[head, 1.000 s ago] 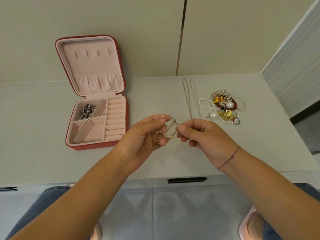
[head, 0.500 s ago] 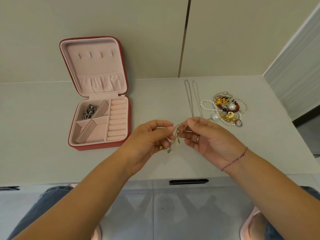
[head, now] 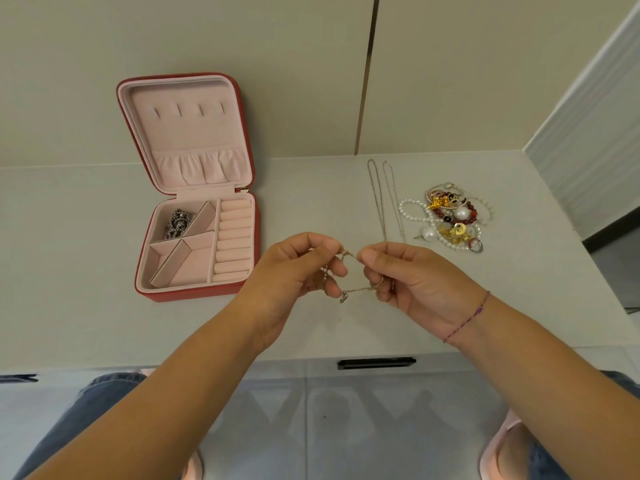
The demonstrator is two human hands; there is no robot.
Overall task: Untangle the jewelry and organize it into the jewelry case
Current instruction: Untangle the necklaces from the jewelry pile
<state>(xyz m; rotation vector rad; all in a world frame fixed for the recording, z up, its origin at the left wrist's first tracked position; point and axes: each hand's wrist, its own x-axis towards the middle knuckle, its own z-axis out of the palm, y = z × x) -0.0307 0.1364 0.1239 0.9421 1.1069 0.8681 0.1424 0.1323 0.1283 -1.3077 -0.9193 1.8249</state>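
A thin gold chain [head: 350, 289] with a small pendant is stretched between both hands above the white table [head: 69, 271]. My left hand [head: 294, 271] pinches one end and my right hand [head: 405, 278] pinches the other. The red jewelry case [head: 194, 292] lies open at the left, pink inside, with a dark silver piece [head: 178, 221] in its back-left compartment. A tangled pile of jewelry [head: 450, 220] with pearls, red beads and gold bits lies at the right. Two thin silver chains [head: 386, 199] lie straight beside the pile.
The wall stands close behind the table, and a white ribbed panel [head: 588, 133] closes off the right side. A drawer handle [head: 375, 362] sits under the table's front edge. My knees in jeans show below.
My hands have drawn a little apart, so the gold chain is now stretched into loops between them instead of bunched at the fingertips.
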